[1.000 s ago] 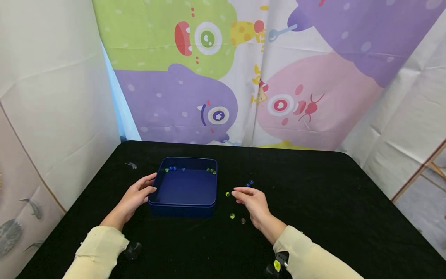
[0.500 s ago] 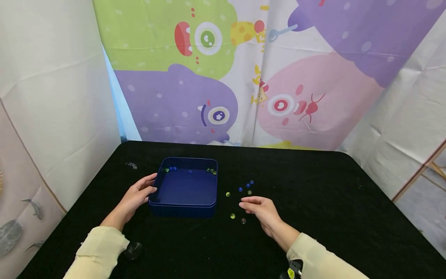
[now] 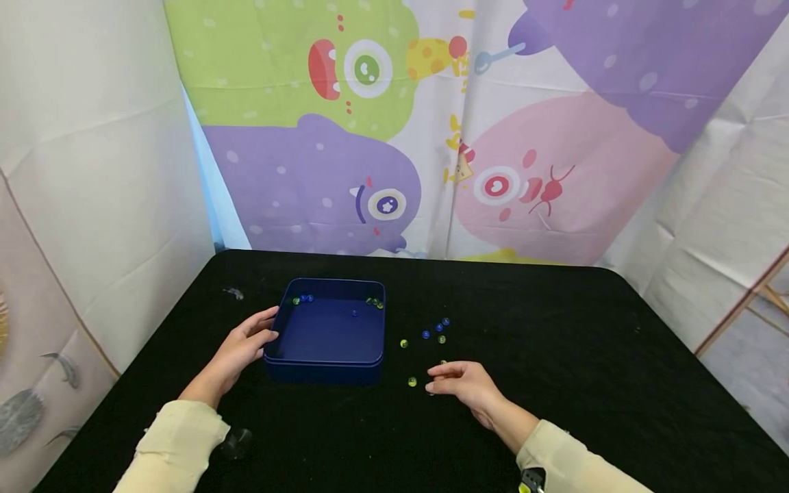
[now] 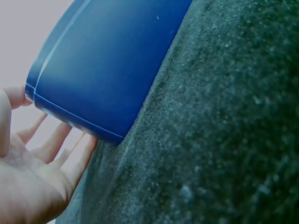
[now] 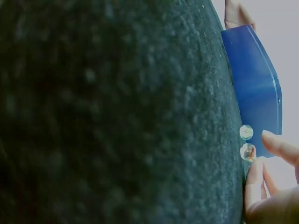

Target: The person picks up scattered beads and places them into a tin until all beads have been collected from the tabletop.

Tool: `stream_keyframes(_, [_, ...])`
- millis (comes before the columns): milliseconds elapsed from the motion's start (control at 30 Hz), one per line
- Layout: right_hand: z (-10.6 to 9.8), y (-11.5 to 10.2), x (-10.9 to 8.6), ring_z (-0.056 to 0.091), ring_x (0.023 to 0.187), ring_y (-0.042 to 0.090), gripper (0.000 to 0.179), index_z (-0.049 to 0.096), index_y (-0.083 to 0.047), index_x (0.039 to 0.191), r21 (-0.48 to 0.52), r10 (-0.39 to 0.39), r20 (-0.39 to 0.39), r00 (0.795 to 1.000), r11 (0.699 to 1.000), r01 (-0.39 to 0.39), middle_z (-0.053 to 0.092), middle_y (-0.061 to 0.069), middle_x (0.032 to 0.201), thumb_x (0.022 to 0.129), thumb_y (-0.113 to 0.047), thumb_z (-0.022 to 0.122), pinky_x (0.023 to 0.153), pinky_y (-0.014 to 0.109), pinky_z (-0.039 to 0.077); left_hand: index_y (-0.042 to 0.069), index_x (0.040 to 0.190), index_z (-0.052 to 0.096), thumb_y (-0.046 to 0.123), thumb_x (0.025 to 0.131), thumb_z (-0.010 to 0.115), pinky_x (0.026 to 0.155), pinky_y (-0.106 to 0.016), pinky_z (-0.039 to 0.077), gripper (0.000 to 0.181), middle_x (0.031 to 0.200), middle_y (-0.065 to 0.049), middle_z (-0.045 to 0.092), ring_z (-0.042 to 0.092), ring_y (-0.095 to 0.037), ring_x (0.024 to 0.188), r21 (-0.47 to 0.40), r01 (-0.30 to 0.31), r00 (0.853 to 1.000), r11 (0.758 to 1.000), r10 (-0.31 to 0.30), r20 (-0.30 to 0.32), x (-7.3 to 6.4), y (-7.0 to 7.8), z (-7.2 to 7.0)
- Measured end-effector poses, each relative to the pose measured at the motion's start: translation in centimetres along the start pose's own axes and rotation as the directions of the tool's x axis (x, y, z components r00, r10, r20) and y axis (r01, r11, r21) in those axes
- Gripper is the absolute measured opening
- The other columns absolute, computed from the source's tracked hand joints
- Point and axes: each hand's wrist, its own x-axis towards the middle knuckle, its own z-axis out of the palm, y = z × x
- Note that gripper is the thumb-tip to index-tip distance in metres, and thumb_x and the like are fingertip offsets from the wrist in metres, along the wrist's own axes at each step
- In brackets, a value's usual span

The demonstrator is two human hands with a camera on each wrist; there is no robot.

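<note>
My left hand (image 3: pixel 243 346) rests against the left side of a blue box (image 3: pixel 323 373), its fingers along the outer wall, also seen in the left wrist view. Several marbles lie inside, among them a blue marble (image 3: pixel 354 313) on the box floor. To the right, my right hand (image 3: pixel 465 390) is low over the table, thumb and fingertips apart. By its fingertips is a clear marble with a reddish core (image 5: pixel 248 152), mostly hidden in the head view. Just left lies a yellow-green marble (image 3: pixel 412 382). Another marble (image 3: pixel 444 362) peeks out behind the fingers.
Beyond the right hand several blue and green marbles (image 3: pixel 440 328) lie loose on the black table (image 3: pixel 555 356). A yellow-green marble (image 3: pixel 403 344) sits near the box's right wall. A printed cartoon curtain (image 3: pixel 394 137) hangs behind the table.
My right hand has moved right and nearer to me, uncovering blue and green marbles. One blue marble in the box has rolled rightward and nearer. My left hand stays at the box.
</note>
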Motion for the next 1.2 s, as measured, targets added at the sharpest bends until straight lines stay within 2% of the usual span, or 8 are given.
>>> stream_keyframes(167, [0.04,0.08,-0.2,0.063,0.081,0.016,0.032,0.065,0.005,0.104,-0.063,-0.061,0.035,0.998,0.996,0.063,0.067,0.007,0.09,0.075,-0.004,0.072,0.081,0.036,0.051,0.013,0.149,0.021,0.022,0.097,0.045,0.103,-0.054,0.029,0.058,0.147,-0.023,0.023,0.028,-0.041,0.131,-0.002,-0.001,1.0,1.0,0.001,0.0,-0.02,-0.04,0.03])
stream_keyframes(333, [0.07,0.01,-0.29,0.063,0.074,0.014,0.03,0.065,0.008,0.102,-0.083,-0.097,0.073,0.993,0.991,0.103,0.066,0.005,0.081,0.072,0.004,0.07,0.072,0.029,0.054,0.013,0.149,0.02,0.023,0.097,0.045,0.103,-0.055,0.029,0.058,0.148,-0.024,0.022,0.028,-0.042,0.131,0.011,0.001,1.0,1.0,-0.001,0.0,-0.17,-0.06,0.02])
stream_keyframes(567, [0.29,0.12,-0.09,0.062,0.072,0.013,0.026,0.068,0.005,0.096,-0.156,-0.104,0.046,0.993,0.982,0.11,0.066,0.003,0.079,0.07,0.005,0.071,0.07,0.029,0.054,0.012,0.149,0.02,0.023,0.097,0.045,0.102,-0.055,0.03,0.058,0.148,-0.024,0.022,0.029,-0.042,0.13,0.023,-0.006,1.0,1.0,0.006,-0.003,-0.15,-0.15,0.05])
stream_keyframes(800, [0.2,-0.06,-0.12,0.063,0.075,0.016,0.022,0.068,0.003,0.095,-0.168,-0.082,0.037,0.996,0.982,0.087,0.067,0.003,0.081,0.073,0.001,0.071,0.072,0.032,0.054,0.013,0.149,0.02,0.023,0.098,0.044,0.102,-0.055,0.03,0.058,0.148,-0.024,0.022,0.028,-0.042,0.13,0.028,-0.009,1.0,1.0,0.009,0.001,-0.13,-0.1,0.06])
stream_keyframes(967, [0.11,-0.18,0.04,0.064,0.078,0.019,0.023,0.067,0.004,0.098,-0.108,-0.065,0.016,0.998,0.992,0.066,0.068,0.009,0.089,0.076,-0.001,0.069,0.074,0.034,0.053,0.013,0.149,0.019,0.024,0.098,0.044,0.102,-0.055,0.03,0.058,0.147,-0.024,0.022,0.029,-0.042,0.13,0.026,-0.014,1.0,1.0,0.014,0.004,-0.2,-0.02,0.05])
stream_keyframes(1100, [0.21,0.0,0.37,0.064,0.081,0.019,0.024,0.066,0.004,0.1,0.008,-0.024,-0.046,0.999,1.0,0.024,0.067,0.011,0.096,0.077,-0.002,0.068,0.077,0.035,0.053,0.013,0.149,0.02,0.022,0.097,0.044,0.102,-0.055,0.03,0.058,0.147,-0.024,0.022,0.028,-0.043,0.131,0.018,-0.004,1.0,1.0,0.004,0.005,-0.23,0.08,0.07])
stream_keyframes(1200, [0.36,0.16,0.57,0.064,0.083,0.019,0.025,0.066,0.004,0.101,0.101,0.001,-0.101,0.995,0.995,0.009,0.066,0.01,0.098,0.078,-0.002,0.068,0.079,0.035,0.052,0.012,0.149,0.02,0.021,0.097,0.044,0.102,-0.055,0.03,0.057,0.147,-0.025,0.022,0.028,-0.043,0.131,0.007,0.004,1.0,1.0,-0.004,0.01,-0.23,0.17,0.1])
